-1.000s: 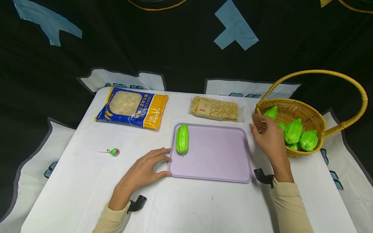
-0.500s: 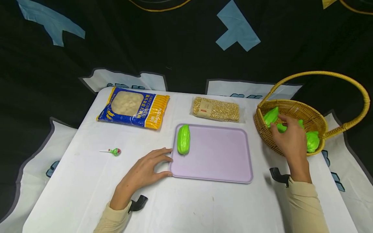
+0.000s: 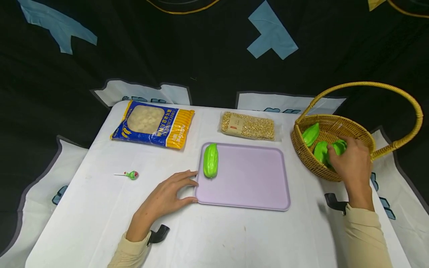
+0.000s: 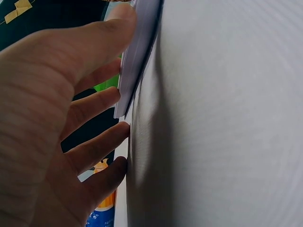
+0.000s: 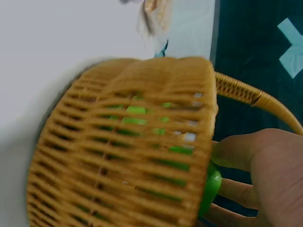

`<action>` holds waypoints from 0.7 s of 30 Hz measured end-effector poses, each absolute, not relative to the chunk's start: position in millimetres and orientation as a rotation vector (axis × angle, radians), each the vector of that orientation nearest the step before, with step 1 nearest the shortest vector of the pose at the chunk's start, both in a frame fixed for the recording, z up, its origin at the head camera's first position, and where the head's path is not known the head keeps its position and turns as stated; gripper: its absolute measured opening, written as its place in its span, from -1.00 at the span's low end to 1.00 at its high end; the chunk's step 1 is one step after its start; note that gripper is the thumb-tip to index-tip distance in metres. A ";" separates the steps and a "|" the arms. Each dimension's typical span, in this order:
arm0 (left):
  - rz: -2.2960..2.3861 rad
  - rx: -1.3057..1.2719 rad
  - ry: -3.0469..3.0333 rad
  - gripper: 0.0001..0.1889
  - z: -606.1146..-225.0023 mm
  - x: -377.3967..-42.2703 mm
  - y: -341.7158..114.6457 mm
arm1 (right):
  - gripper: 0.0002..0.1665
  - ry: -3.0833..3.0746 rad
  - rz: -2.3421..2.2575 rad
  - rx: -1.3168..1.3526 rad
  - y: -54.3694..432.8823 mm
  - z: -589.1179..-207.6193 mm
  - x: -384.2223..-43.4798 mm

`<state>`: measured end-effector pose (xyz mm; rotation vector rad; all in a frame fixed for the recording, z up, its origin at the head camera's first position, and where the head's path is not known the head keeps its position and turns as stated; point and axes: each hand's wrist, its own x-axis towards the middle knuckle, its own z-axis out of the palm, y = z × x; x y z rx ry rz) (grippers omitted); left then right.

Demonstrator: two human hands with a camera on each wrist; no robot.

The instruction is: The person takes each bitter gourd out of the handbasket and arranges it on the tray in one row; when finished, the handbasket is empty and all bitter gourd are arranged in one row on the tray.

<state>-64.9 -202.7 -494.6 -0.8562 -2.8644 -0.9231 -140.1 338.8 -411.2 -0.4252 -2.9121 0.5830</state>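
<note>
Touching tray (image 3: 248,176), gripping green fruit (image 3: 337,147) in basket (image 3: 303,156), 2 hands (image 3: 165,197) (image 3: 354,163)

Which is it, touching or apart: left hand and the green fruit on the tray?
Apart: the head view shows a strip of tray between the left hand and the green fruit.

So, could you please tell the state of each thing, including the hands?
Tray: flat, carrying one green fruit.
Basket: standing, handle raised, green fruits inside.
Pasta bag: lying flat, no opening visible.
Grain bag: lying flat, no opening visible.
Lollipop: wrapped, lying down.
Left hand: fingers at the tray's edge.
Right hand: in the basket, at a fruit; grip unclear.
</note>
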 end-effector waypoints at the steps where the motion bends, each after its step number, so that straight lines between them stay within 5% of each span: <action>1: -0.925 -0.860 -2.858 -0.54 -494.7 -64.8 -202.8 | -0.18 -2.916 0.579 -0.425 341.0 -412.0 -139.7; 21: -0.932 -0.846 -2.889 -0.55 -493.7 -65.2 -202.8 | -0.07 -3.085 0.501 -0.413 348.4 -415.3 -153.4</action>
